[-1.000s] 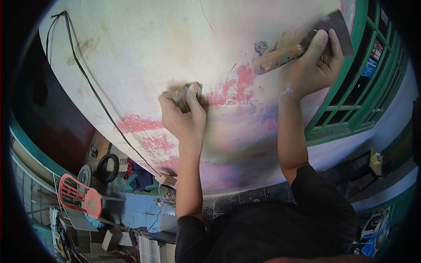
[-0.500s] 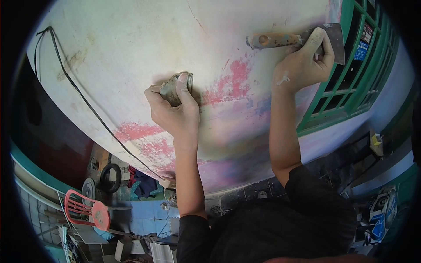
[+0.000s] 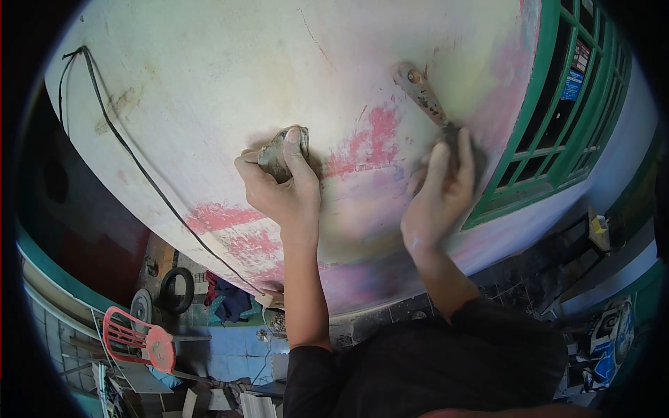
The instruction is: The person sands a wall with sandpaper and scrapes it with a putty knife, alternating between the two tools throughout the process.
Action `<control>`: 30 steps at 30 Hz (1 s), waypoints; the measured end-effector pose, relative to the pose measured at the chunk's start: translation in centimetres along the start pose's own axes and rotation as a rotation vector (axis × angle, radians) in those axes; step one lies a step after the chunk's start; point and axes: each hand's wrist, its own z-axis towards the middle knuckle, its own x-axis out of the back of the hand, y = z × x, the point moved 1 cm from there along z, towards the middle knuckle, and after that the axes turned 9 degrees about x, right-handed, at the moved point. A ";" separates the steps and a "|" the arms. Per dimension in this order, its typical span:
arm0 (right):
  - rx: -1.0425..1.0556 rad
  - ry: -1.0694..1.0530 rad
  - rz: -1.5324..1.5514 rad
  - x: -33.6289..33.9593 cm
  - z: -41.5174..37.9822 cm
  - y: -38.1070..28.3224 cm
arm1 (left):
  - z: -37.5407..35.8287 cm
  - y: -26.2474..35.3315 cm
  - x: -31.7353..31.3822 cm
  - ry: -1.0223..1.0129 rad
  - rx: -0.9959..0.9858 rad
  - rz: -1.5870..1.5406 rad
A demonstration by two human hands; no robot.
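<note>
Wall (image 3: 334, 76) takes up most of what I see from here, pale and chalky, with a ragged red patch (image 3: 382, 136) near its middle; the person's two hands are raised before it, neither spread, each with something in its grip. The left hand (image 3: 287, 198) is curled around a grey-green lump (image 3: 274, 158), thumb along one side and fingers behind, a little left of the red; I cannot tell what the lump is made of, nor whether it touches the wall. The right hand (image 3: 437, 198) has thumb and fingers drawn in around the scraper (image 3: 422, 96), low by its neck, the worn handle pointing up and leftward, the blade hidden by the hand; there is blur here, so I cannot say whether metal meets the wall. The scraper sits between the red patch and the green window frame (image 3: 550, 42); my guess is that the step in hand is a working of this surface, the lump kept ready; the next move seems to call for a firm grip and the blade's edge set evenly to the wall, clear of the window frame. A black cable (image 3: 167, 200) runs down the left side; a red chair (image 3: 161, 350) is below.
</note>
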 end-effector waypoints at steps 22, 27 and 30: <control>1.434 -0.123 -0.756 -10.2 10.5 -4.4 | -0.4 -0.1 0.2 0.019 0.039 0.010; 1.267 -0.224 -0.827 -12.4 11.7 -2.5 | -3.3 -1.8 0.5 -0.016 0.096 0.026; 1.254 -0.212 -0.826 -12.5 11.8 -2.1 | -3.8 -1.2 -0.1 -0.033 -0.001 0.065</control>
